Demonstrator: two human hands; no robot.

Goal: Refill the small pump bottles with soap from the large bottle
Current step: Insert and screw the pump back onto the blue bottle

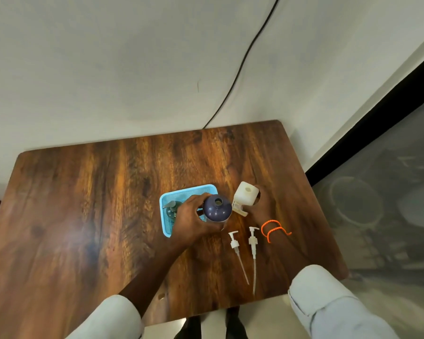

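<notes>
Nearest, two white pumps lie loose on the surface. At 12 o'clock from them, left hand fingers curl round the dark bottle, hiding part of the blue basket. Right hand grips the white bottle; its fingers are mostly hidden. Open surface lies toward 9 o'clock.

left hand grips dark bottle | right hand, likely, white bottle

Left hand fingers curled around a dark bottle, right hand gripping a white bottle.
</notes>
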